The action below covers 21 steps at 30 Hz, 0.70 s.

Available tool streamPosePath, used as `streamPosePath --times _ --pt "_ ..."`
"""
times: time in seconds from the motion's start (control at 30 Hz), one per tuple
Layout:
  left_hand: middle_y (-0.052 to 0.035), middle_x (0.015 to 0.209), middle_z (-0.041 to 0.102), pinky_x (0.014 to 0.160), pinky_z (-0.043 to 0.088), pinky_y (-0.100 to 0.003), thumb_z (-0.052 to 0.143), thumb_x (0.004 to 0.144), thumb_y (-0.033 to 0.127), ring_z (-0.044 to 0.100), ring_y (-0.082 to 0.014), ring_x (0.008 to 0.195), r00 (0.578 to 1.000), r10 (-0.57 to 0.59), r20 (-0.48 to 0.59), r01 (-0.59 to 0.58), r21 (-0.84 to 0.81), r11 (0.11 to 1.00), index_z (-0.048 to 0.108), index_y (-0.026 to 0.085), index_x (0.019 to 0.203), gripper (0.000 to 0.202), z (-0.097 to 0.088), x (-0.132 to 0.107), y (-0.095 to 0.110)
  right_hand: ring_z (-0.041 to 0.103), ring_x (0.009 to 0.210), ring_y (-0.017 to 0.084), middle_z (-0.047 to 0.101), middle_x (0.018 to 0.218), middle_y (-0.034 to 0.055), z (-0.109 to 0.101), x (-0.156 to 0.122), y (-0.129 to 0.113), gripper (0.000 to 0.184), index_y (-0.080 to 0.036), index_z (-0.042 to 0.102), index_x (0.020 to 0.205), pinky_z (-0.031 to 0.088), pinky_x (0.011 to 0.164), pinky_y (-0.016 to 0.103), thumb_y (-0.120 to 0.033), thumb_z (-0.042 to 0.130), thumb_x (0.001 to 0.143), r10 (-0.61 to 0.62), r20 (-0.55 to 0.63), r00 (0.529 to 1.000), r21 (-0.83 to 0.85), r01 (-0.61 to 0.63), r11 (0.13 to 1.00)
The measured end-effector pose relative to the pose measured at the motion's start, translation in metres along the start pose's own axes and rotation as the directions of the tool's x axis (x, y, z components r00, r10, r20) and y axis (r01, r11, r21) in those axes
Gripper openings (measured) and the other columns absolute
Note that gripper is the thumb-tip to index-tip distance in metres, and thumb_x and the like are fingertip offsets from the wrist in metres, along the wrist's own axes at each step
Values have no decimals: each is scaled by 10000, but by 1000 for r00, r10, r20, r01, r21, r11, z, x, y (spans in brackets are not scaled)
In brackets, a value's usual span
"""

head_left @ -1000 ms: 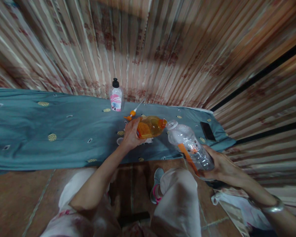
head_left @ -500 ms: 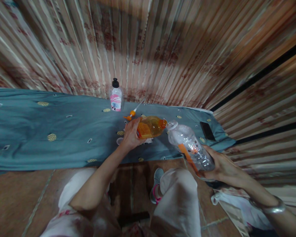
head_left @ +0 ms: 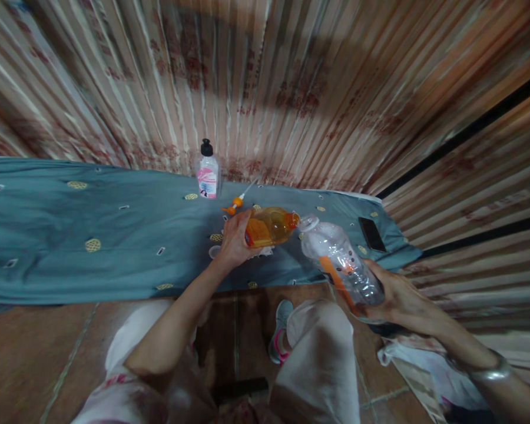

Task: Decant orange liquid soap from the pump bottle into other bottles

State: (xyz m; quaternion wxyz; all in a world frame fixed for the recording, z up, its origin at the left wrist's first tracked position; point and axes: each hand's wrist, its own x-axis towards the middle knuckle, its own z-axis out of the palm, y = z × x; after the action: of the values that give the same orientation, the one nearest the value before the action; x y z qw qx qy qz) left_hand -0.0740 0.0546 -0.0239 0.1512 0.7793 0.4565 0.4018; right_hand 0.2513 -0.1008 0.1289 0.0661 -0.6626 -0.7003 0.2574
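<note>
Black-capped bottle (head_left: 208, 168): pink-and-white label (head_left: 207, 184), print too small for me to read
Amber bottle (head_left: 272, 227): reddish-orange label (head_left: 255, 235) partly covered, no word I can make out
Clear bottle (head_left: 342, 265): orange panel (head_left: 337, 284), lettering illegible to me
Curtain (head_left: 225, 100): script-like marks (head_left: 249, 72), too blurred to read

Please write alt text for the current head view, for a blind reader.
A person's left hand holds an amber bottle nearly level, mouth to mouth with a tilted clear bottle in the right hand. On the blue-green cloth are an orange pump, a black-capped bottle and a dark phone.
</note>
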Motion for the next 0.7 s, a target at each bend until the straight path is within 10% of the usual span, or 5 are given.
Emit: streamPosePath --times 0.7 --pt "-184 1413 547 1119 394 -583 888 599 370 522 -399 1318 1000 -24 -3 24 4 1000 342 207 1468 1039 0 0 1 718 849 253 740 986 -11 -3 1 -2 610 -247 515 1213 552 719 311 -392 775 681 -21 48 999 21 20 1000"
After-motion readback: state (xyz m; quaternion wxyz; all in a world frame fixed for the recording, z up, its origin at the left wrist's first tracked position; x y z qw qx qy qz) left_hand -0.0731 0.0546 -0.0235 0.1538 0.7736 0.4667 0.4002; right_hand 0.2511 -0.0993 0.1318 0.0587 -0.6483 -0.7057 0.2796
